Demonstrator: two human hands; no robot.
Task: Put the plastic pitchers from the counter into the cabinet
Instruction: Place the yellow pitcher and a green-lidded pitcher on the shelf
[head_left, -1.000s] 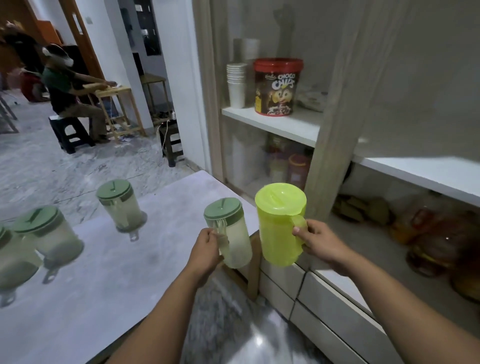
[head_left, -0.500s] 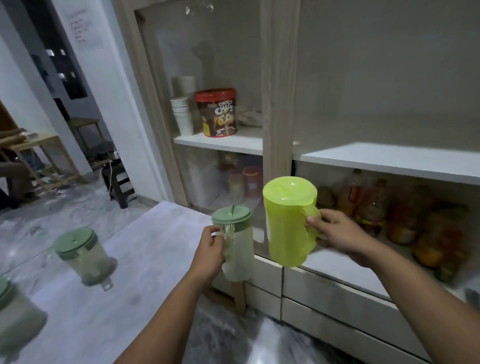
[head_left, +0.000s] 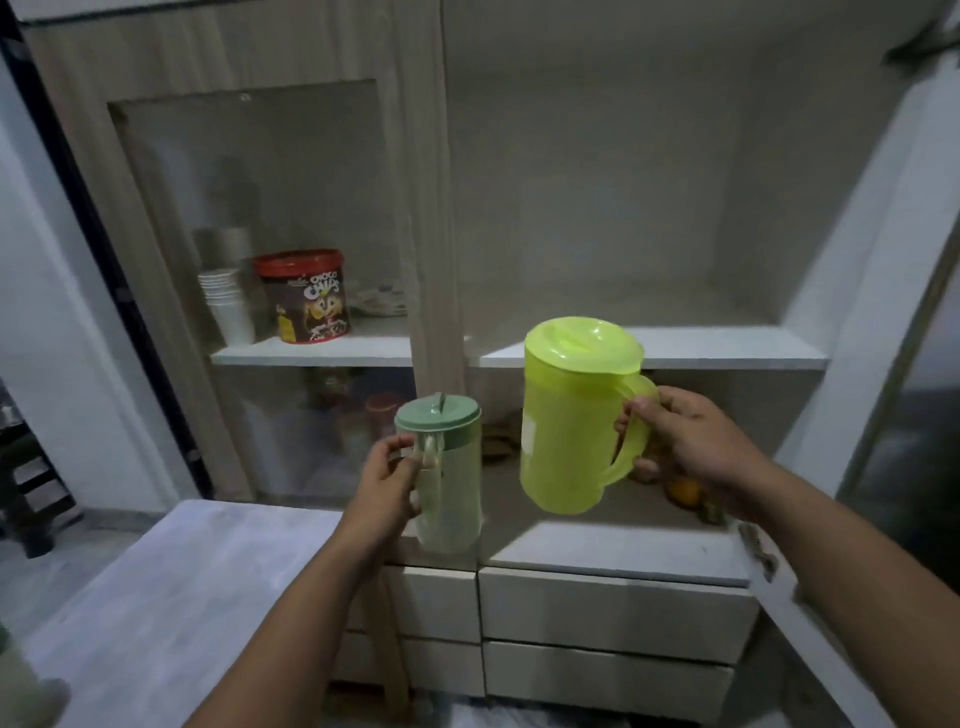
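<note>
Left hand (head_left: 387, 480) wrapped around handle of clear, green-lidded pitcher (head_left: 447, 467); right hand (head_left: 685, 441) gripping lime-green pitcher (head_left: 569, 415) by its handle. Both held aloft before open cabinet (head_left: 649, 343), above counter (head_left: 171, 597).

1. A lime-green pitcher (head_left: 566, 421) of translucent plastic is held in the air by its loop handle, which is gripped by the right hand (head_left: 691, 447). Its matching green lid is closed, and it is tilted slightly, its base swung towards the left. It is seen in front of the cabinet's (head_left: 649, 345) open right compartment, just below the white shelf edge.
2. A smaller clear pitcher (head_left: 447, 478) with a sage-green lid is held upright by its handle in the left hand (head_left: 387, 488), above the counter's (head_left: 182, 597) far right corner.
</note>
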